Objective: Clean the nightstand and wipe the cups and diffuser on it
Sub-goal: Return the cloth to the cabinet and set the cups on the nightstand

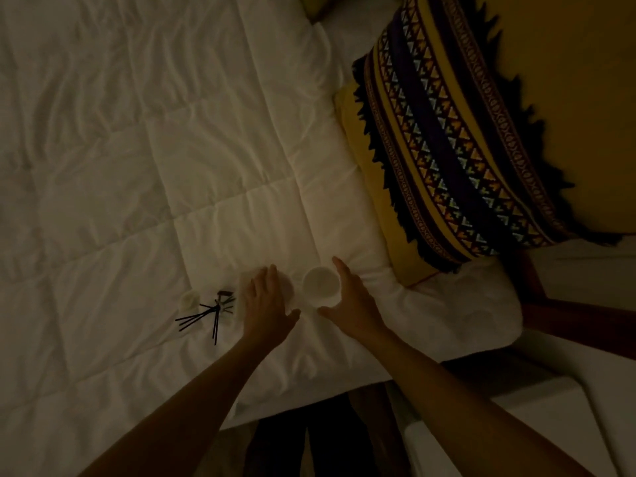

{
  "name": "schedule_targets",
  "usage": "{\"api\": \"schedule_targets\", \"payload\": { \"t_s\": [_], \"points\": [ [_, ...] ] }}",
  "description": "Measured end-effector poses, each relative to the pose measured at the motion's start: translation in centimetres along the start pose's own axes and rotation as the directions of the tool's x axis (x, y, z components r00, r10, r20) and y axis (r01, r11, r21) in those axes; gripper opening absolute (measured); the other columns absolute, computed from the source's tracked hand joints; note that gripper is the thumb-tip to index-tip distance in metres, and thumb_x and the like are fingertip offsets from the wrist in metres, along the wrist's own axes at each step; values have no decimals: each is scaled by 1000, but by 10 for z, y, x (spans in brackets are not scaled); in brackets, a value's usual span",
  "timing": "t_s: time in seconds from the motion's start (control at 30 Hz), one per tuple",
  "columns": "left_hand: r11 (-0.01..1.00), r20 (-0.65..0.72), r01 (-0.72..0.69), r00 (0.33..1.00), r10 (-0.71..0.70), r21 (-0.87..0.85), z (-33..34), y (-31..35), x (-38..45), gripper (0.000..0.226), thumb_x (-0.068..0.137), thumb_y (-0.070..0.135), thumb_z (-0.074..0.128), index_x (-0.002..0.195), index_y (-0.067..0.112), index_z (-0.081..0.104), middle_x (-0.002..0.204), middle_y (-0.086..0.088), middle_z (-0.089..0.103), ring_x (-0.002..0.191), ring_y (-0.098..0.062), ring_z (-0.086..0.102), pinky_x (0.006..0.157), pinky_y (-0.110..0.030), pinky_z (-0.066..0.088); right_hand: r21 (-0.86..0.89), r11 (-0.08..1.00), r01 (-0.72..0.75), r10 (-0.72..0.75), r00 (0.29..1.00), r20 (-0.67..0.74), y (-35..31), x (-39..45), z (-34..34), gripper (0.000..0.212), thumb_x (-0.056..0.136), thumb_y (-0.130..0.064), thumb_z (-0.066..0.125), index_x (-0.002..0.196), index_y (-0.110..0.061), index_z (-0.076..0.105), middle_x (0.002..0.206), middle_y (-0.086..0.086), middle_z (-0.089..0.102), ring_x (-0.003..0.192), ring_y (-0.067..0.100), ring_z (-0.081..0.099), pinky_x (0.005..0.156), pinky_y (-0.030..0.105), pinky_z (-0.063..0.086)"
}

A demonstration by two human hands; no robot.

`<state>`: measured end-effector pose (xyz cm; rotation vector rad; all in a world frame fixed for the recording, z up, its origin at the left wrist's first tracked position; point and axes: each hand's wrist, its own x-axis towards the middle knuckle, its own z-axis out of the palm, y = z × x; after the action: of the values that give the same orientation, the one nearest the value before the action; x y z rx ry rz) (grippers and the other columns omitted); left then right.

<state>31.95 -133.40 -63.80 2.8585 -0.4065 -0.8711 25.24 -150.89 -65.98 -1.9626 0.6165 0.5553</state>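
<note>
Reeds (pixel 210 313) lie on quilt (pixel 137 166), just left of L hand (pixel 266 304). L hand palm-down, fingers spread over a cup (pixel 287 285), touching, not clenched. Just right, 2nd cup (pixel 320 284) upright; R hand (pixel 351 301) cups its right side, fingers straight, thumb below.

Quilted cloth duvet (pixel 172 149), matt, creased; on it smooth matt white cup (pixel 320 282); woven fringed pillow (pixel 464 149) beside.
</note>
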Motion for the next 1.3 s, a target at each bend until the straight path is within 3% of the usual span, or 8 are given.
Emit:
{"api": "schedule_targets", "payload": {
  "t_s": [0.17, 0.4, 0.6, 0.77, 0.93, 1.17, 1.23, 1.3],
  "points": [
    [999, 44, 25, 999, -26, 33, -1, 4, 6, 125, 67, 55, 82, 155, 9, 7, 156, -21, 21, 146, -38, 20, 116, -49, 24, -227, 965, 131, -141, 990, -25, -4, -12, -5, 98, 81, -44, 74, 152, -50, 7, 146, 2, 34, 102, 21, 62, 77, 37, 58],
    [999, 77, 13, 997, -16, 39, -1, 3, 12, 117, 61, 47, 87, 150, 19, 16, 147, -18, 26, 130, -39, 38, 106, -50, 36, -362, 924, 120, -109, 993, 50, -9, -5, -4, 97, 79, -51, 73, 152, -48, 10, 143, 7, 31, 105, 30, 60, 82, 38, 55],
    [992, 123, -129, 984, 129, -8, -6, -6, 16, 98, 65, 17, 88, 143, 23, 30, 144, -12, 35, 125, -37, 46, 100, -51, 47, -68, 982, -177, 155, 958, -242, -21, -8, 7, 102, 61, -64, 77, 138, -18, 28, 132, 8, 48, 109, 31, 59, 82, 39, 52],
    [956, 178, -293, 940, 291, -13, -28, -5, 19, 100, 61, 14, 91, 144, 21, 36, 142, -11, 40, 124, -36, 48, 97, -55, 50, 170, 911, -376, 408, 884, -230, -10, -36, -10, 110, 49, -79, 69, 133, -20, 31, 128, 4, 57, 108, 26, 60, 79, 37, 49],
    [821, 242, -571, 795, 556, -7, -51, 27, 14, 100, 56, 19, 90, 144, 23, 41, 139, 0, 47, 114, -29, 59, 84, -40, 53, 382, 810, -444, 536, 826, -176, 9, -85, -37, 122, 43, -84, 71, 142, -26, 30, 135, 3, 51, 112, 23, 58, 90, 41, 56],
    [594, 393, -798, 517, 761, -100, -44, 147, -20, 98, 59, 17, 90, 142, 17, 36, 141, -4, 45, 121, -31, 54, 94, -50, 52, 491, 755, -435, 603, 754, -259, 66, -190, -72, 125, 42, -81, 75, 146, -31, 27, 140, 2, 51, 120, 27, 56, 96, 45, 53],
    [521, 430, -845, 429, 795, -121, -25, 181, -32, 102, 63, 14, 88, 148, 18, 33, 149, -8, 39, 132, -31, 45, 105, -41, 43, 546, 732, -408, 621, 729, -287, 92, -219, -79, 113, 45, -78, 74, 141, -33, 34, 129, -3, 59, 105, 18, 61, 86, 40, 57],
    [447, 453, -884, 347, 821, -134, -1, 211, -45, 104, 63, 13, 89, 150, 16, 33, 148, -11, 40, 134, -28, 42, 105, -34, 36, 573, 705, -417, 661, 678, -321, 117, -245, -86, 97, 45, -77, 73, 128, -39, 43, 105, -13, 62, 84, 8, 63, 63, 30, 60]
  ]
}}
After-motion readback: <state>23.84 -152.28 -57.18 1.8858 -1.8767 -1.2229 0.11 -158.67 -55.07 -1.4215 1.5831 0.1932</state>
